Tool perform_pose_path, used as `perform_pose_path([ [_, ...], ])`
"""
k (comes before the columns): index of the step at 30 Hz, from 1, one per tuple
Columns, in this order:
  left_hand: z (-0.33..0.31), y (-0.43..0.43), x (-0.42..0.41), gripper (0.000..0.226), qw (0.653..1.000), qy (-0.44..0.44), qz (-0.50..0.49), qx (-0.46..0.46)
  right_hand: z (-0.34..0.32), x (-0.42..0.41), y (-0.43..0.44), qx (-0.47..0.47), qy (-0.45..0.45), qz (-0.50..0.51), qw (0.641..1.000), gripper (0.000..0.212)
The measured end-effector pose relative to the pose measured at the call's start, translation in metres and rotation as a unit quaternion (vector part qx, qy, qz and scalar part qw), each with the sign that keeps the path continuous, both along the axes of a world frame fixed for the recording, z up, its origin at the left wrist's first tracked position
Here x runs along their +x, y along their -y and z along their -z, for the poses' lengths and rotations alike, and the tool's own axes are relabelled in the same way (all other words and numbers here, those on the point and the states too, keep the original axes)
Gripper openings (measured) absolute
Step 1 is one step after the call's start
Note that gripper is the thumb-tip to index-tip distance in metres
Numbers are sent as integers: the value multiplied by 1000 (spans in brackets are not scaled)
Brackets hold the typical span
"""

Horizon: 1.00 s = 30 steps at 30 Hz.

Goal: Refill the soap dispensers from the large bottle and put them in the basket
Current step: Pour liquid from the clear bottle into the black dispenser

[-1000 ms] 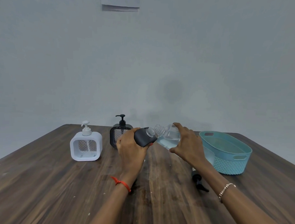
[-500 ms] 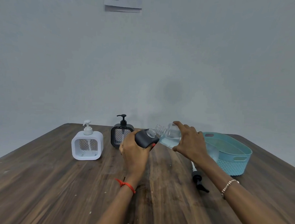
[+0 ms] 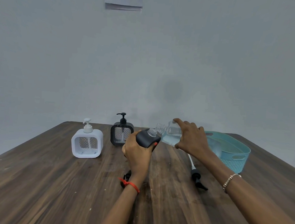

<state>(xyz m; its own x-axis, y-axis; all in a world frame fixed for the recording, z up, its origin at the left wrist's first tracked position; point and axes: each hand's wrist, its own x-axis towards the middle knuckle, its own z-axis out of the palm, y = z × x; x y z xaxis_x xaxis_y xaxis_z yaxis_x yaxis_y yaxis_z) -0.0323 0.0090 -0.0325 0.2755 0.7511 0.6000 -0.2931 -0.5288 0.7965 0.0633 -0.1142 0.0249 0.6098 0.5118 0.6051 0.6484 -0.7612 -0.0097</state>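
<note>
My left hand (image 3: 138, 152) grips a black soap dispenser (image 3: 146, 138) with its pump off, tilted to the right with its clear neck open. My right hand (image 3: 191, 139) holds the large clear bottle (image 3: 169, 134) on its side, mouth just above the dispenser's neck, pale blue liquid inside. A white dispenser (image 3: 87, 142) and a second black dispenser (image 3: 121, 133) stand upright at the back left, pumps on. The teal basket (image 3: 234, 153) sits at the right, behind my right forearm.
A black pump head with a white tube (image 3: 196, 176) lies on the wooden table (image 3: 55, 184) under my right forearm. Another small black part (image 3: 126, 177) lies beside my left wrist. A grey wall with paper sheets (image 3: 123, 0) stands behind the table.
Both hands have stayed together at the table's middle; the bottle's mouth has lifted slightly over the dispenser's neck. The camera has tilted a little.
</note>
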Motion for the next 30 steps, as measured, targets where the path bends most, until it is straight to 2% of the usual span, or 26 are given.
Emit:
perform_pose_path([
  [30, -6, 9, 2, 55, 999, 2, 2, -34, -15, 0, 6, -35, 21, 5, 999, 80],
])
